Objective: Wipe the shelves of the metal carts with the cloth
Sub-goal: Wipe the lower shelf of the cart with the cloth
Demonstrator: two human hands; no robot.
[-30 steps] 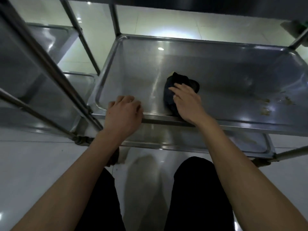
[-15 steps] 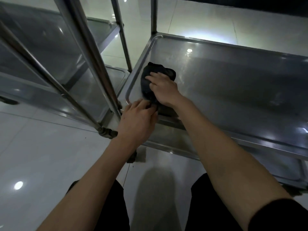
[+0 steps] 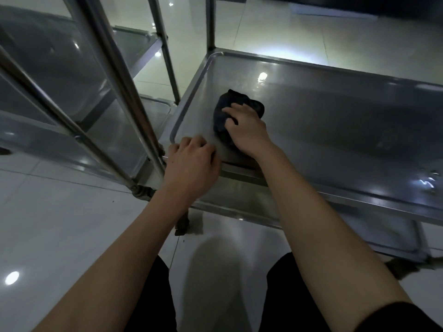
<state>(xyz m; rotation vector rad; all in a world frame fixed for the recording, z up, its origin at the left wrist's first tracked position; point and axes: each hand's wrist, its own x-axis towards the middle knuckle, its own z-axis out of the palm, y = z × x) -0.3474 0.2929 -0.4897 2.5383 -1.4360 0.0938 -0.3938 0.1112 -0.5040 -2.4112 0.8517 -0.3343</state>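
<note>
A person leans over a metal cart shelf (image 3: pixel 335 130) at centre frame, the right hand (image 3: pixel 248 130) bearing down on a dark cloth (image 3: pixel 223 116) bunched on the steel. The fingers of that hand are curled and lie close together across the fabric, their tips dug into its folds; the thumb is hidden from view. The cloth sits in the near-left part of the shelf, a short way in from the raised left rim and close to the front lip, with its far end sticking out beyond the fingertips.

The left hand (image 3: pixel 191 164) grips the shelf's near-left corner, fingers bent over the front edge and pressed together, just beside the upright post (image 3: pixel 124 92) that runs diagonally through the left of the frame. The two hands are near one another but apart.

To the right of the cloth the shelf surface stretches bare and reflective toward the right edge of the frame, bounded by a low rolled rim all round. A lower shelf (image 3: pixel 359 226) shows beneath the front lip. A second cart (image 3: pixel 60 75) fills the upper left, close alongside. Glossy floor tiles (image 3: pixel 60 236) spread across the lower left, and the person's dark-clad legs (image 3: pixel 153 307) occupy the bottom centre.
</note>
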